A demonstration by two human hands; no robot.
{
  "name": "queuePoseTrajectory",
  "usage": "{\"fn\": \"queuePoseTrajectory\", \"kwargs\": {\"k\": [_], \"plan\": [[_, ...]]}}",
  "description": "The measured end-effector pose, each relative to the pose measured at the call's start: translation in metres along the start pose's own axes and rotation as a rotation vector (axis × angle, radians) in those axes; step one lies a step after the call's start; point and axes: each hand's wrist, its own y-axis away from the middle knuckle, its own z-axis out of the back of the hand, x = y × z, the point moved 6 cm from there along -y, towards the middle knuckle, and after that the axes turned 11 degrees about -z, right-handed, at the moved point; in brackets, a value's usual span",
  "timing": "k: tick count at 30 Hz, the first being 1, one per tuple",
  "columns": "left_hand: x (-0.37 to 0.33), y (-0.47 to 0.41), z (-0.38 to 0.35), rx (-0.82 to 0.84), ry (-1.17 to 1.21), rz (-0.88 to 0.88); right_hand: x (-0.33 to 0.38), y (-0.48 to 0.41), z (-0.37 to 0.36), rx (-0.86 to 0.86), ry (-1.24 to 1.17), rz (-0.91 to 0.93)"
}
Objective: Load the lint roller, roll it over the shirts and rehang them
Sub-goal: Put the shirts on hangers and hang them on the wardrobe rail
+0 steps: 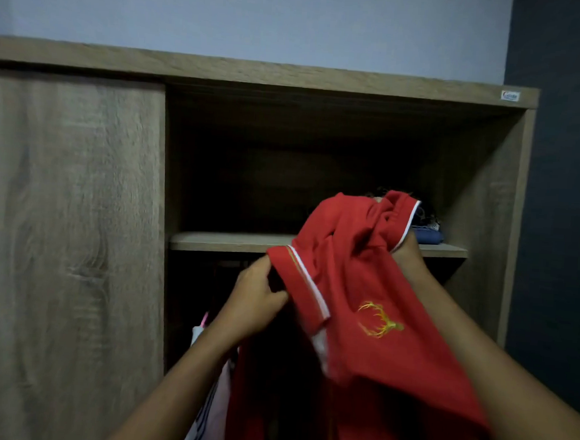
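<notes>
Red shirt up at the wardrobe, rehang under way.

Both my hands grip the shirt (362, 293): left hand (259, 300) pinching the collar edge, right hand (408, 255) bunching fabric higher, before the shelf (232, 242). No lint roller or hanger visible; hanging looks left to do.

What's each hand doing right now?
Left hand: closed, gripping the red shirt near its collar.
Right hand: closed on bunched fabric of the same shirt.
</notes>
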Motion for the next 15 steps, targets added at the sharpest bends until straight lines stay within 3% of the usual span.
{"fn": "queuePoseTrajectory", "kwargs": {"k": [6,8,11,15], "plan": [[-0.004,0.001,0.032,-0.399,-0.006,0.087,-0.022,0.005,0.004,0.247,0.03,-0.056],[-0.012,0.002,0.036,-0.478,-0.119,0.091,-0.028,0.002,0.006,0.215,0.104,-0.059],[-0.034,0.005,0.049,-0.629,-0.206,-0.039,-0.039,-0.001,0.016,0.152,0.16,-0.055],[-0.043,0.006,0.074,-0.737,-0.208,-0.095,-0.056,-0.003,0.026,0.199,0.045,-0.161]]}}
